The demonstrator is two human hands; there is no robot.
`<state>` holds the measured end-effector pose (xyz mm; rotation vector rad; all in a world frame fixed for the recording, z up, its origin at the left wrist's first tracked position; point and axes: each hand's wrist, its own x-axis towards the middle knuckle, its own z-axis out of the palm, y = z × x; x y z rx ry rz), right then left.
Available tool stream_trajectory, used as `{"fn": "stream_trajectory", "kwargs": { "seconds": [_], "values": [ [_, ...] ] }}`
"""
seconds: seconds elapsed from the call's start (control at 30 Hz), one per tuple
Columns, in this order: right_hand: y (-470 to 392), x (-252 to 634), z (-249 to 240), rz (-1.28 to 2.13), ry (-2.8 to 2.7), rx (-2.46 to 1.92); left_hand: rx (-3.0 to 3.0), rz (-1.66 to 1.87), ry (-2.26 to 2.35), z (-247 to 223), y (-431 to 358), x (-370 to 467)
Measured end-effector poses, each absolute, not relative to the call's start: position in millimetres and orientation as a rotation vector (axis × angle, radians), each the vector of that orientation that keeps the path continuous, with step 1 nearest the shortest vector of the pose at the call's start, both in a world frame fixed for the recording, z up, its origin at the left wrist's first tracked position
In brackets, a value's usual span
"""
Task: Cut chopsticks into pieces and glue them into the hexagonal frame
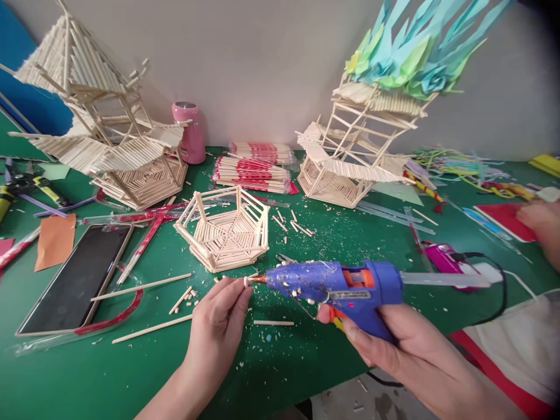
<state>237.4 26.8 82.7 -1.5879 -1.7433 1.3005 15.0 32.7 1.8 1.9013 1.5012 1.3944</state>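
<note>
My right hand (394, 344) grips a blue hot glue gun (324, 283) by its handle, a finger at the trigger; a clear glue stick (441, 280) sticks out of its back. The nozzle points left and meets the tip of a small wooden stick (247, 282) pinched in my left hand (221, 321). Most of that stick is hidden by the fingers. Just behind my left hand sits a low six-sided frame (230, 233) made of thin sticks, with posts and a rail around its floor. A loose short stick (273, 322) lies below the nozzle.
Two stick-built towers (144, 157) (354, 146) stand at the back, with packs of sticks (251, 174) and a pink cylinder (189, 133) near them. A phone (76, 280), pliers (30, 186) and loose sticks lie left. Another person's hand (540, 221) is at the far right, beyond a power strip (476, 275).
</note>
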Motion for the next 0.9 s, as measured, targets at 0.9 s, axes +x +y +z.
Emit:
{"fn": "stream_trajectory", "kwargs": {
  "seconds": [0.9],
  "values": [
    [31.1, 233.9, 80.1, 1.365, -1.731, -1.571, 1.876, 1.377, 1.503, 2.8, 32.9, 14.4]
  ]
}}
